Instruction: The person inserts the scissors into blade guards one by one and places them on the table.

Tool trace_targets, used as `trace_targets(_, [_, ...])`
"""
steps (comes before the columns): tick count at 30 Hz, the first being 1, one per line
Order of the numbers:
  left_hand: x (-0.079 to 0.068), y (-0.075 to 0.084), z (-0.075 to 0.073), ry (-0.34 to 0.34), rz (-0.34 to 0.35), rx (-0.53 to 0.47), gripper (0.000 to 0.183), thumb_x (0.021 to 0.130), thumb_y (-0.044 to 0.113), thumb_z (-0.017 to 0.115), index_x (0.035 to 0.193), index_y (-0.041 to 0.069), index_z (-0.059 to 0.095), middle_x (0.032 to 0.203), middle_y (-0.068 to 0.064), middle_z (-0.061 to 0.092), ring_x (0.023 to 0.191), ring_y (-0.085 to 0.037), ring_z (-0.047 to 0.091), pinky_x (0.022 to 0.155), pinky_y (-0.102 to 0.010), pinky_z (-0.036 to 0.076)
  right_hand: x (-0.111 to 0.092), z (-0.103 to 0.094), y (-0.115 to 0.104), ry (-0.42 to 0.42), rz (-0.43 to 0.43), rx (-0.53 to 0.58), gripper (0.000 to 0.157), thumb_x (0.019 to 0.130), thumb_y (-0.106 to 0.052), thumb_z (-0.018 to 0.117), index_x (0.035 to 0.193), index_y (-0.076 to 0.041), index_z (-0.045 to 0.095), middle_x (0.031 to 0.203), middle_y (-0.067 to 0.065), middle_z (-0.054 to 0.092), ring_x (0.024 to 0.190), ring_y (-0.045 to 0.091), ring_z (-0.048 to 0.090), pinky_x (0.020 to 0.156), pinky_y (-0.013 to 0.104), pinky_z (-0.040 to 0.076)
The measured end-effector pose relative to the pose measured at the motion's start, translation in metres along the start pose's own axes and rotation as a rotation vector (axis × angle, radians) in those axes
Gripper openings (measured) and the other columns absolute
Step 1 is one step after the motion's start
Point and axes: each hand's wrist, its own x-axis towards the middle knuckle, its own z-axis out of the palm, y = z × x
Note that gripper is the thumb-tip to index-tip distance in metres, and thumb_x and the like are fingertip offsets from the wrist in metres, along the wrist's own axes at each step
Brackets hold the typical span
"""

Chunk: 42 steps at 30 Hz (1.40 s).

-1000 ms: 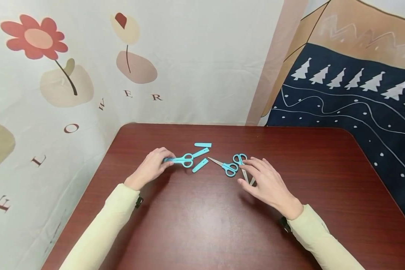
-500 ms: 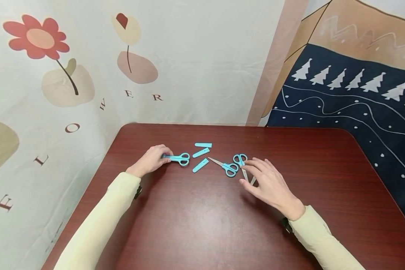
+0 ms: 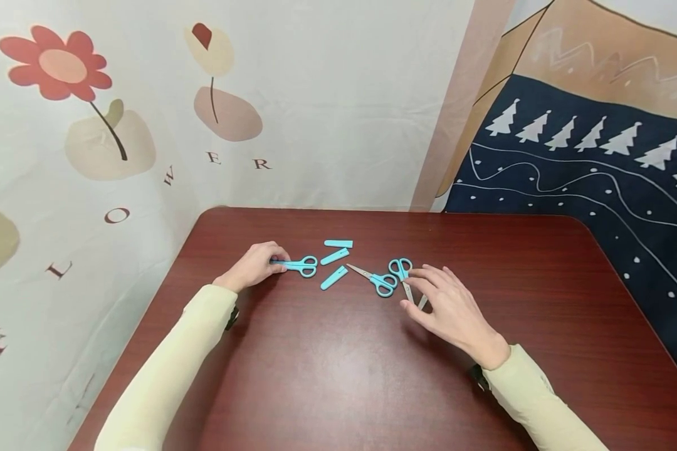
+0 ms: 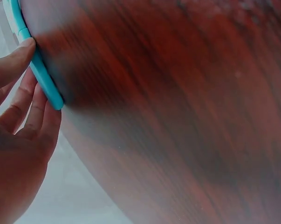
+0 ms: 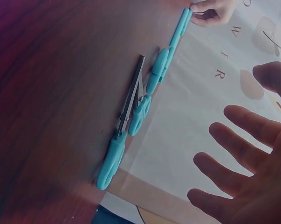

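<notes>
My left hand (image 3: 256, 265) pinches a pair of turquoise-handled scissors (image 3: 294, 265) by its sheathed blade end, the finger loops toward the table's middle. In the left wrist view thumb and fingers grip the turquoise sheath (image 4: 47, 84) low over the tabletop. My right hand (image 3: 450, 305), fingers spread and relaxed, hovers by a second pair of scissors (image 3: 403, 274) with bare blades spread apart, partly hidden behind the fingers. Just left of that lies a third pair (image 3: 375, 279), its bare blades pointing left. In the right wrist view nothing is within the right hand (image 5: 254, 165).
Three loose turquoise blade covers, an upper one (image 3: 338, 243), a middle one (image 3: 335, 256) and a lower one (image 3: 334, 277), lie between the left hand's scissors and the other two pairs. The dark red table (image 3: 338, 376) meets printed cloth hangings (image 3: 338, 125) behind.
My left hand has drawn its scissors a little left and back, leaving a gap between their loops and the loose covers. In the last half second it has stayed put; the right hand barely shifts.
</notes>
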Motion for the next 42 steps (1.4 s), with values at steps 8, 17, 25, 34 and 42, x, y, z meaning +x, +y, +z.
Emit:
trace_targets(8, [-0.011,0.003,-0.005,-0.016,-0.044,-0.001,0.033,0.091,0.015,0.082,0.120,0.001,0.074,0.111,-0.013,0.068,0.101,-0.030,0.062,0.089,-0.047,0.050,0.002,0.001,0.009,-0.021,0.010,0.002,0.044,0.089,-0.039,0.076,0.121,-0.008,0.075,0.127,0.009,0.069,0.128,0.036,0.059,0.111,0.062,0.039])
trace_targets(17, [-0.030,0.023,-0.009,0.058,-0.043,0.014,0.050,0.092,0.024,0.081,0.134,0.001,0.066,0.131,-0.018,0.059,0.121,-0.038,0.054,0.101,-0.059,0.043,0.002,-0.008,0.037,-0.219,0.029,0.043,0.066,0.090,-0.044,0.078,0.142,-0.006,0.062,0.153,0.013,0.052,0.145,0.041,0.041,0.114,0.065,0.033])
trace_targets(25, [-0.045,0.040,-0.010,0.092,-0.044,0.035,0.064,0.093,0.035,0.078,0.144,0.003,0.058,0.149,-0.019,0.049,0.138,-0.041,0.044,0.108,-0.068,0.034,0.004,-0.013,0.065,-0.389,-0.001,0.108,0.075,0.092,-0.048,0.075,0.153,-0.012,0.052,0.164,0.007,0.039,0.154,0.038,0.025,0.117,0.068,0.024])
trace_targets(34, [-0.059,0.058,-0.002,0.121,0.004,0.023,0.066,0.092,0.039,0.077,0.145,0.006,0.058,0.154,-0.016,0.047,0.142,-0.039,0.043,0.110,-0.069,0.032,0.005,-0.010,0.084,-0.498,-0.061,0.123,0.069,0.095,-0.042,0.074,0.153,-0.012,0.052,0.164,0.006,0.040,0.153,0.042,0.025,0.115,0.070,0.027])
trace_targets(42, [-0.064,0.070,0.006,0.141,0.061,0.031,0.063,0.091,0.037,0.079,0.142,0.005,0.060,0.151,-0.015,0.052,0.140,-0.038,0.046,0.109,-0.066,0.036,0.005,-0.009,0.088,-0.550,-0.076,0.143,0.061,0.096,-0.033,0.075,0.149,-0.009,0.056,0.161,0.009,0.043,0.151,0.044,0.028,0.113,0.070,0.029])
